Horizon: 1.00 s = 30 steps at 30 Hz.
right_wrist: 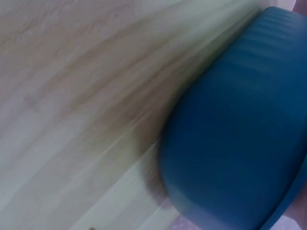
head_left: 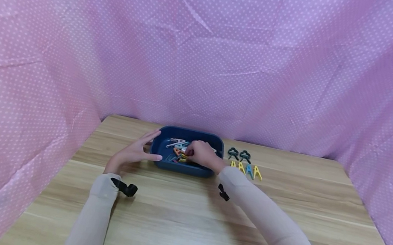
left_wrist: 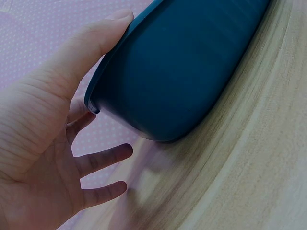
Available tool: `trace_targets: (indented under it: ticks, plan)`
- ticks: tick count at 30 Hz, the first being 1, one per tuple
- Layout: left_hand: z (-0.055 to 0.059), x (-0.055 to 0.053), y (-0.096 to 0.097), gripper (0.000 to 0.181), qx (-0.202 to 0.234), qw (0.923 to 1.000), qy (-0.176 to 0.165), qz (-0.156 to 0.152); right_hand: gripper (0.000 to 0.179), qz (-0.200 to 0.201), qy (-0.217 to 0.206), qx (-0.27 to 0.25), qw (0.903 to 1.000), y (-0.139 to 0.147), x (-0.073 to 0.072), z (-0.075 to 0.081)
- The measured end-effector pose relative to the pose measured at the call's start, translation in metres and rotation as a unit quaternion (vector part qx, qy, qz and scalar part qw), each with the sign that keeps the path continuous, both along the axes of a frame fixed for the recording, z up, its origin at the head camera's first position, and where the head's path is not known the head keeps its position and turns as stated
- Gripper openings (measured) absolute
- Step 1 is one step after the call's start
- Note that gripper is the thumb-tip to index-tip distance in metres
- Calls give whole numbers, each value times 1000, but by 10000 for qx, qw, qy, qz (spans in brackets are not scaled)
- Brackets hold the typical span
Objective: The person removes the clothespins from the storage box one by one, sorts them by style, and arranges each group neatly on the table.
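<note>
A dark blue plastic basin (head_left: 181, 169) holds a jumble of small colourful clips, among them an orange clip (head_left: 177, 152) and some pale ones. My left hand (head_left: 136, 150) is spread at the basin's left end; in the left wrist view its thumb (left_wrist: 103, 36) lies on the rim, while the lower fingers stand apart from the wall. My right hand (head_left: 203, 154) reaches over the right side into the basin, fingers bent down among the clips. Its fingertips are hidden, so whether they pinch a clip cannot be seen. The right wrist view shows mostly the basin's outer wall (right_wrist: 235, 129).
Right of the basin, two dark green clips (head_left: 245, 156) lie in a back row. Before them is a row of yellow clips (head_left: 257, 173) and a blue clip (head_left: 249, 171), partly behind my right wrist. Pink dotted cloth (head_left: 204, 76) surrounds the wooden table (head_left: 164, 221).
</note>
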<state>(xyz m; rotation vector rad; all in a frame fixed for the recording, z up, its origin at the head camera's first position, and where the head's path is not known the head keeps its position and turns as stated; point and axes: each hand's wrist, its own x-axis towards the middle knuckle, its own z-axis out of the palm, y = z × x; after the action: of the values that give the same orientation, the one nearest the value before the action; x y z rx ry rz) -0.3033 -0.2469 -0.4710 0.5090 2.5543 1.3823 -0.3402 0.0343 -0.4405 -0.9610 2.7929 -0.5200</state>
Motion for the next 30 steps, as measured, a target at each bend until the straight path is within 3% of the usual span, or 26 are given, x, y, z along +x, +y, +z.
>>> trace_targets:
  ticks: [8, 15, 23, 30]
  plan:
    - [0, 0, 0, 101, 4, 10000, 2, -3, 11, -40, -71, 55, 10000, 3, -2, 2]
    - [1, 1, 0, 102, 33, 10000, -24, 9, 23, -53, -91, 89, 9999, -5, -1, 0]
    - [6, 3, 3, 99, 19, 9998, 158, -154, 29, -75, -19, 285, 9996, -15, -1, 0]
    - [-1, 0, -1, 98, -11, 9997, 199, -112, 28, -34, -14, 433, 9991, -17, 1, 4]
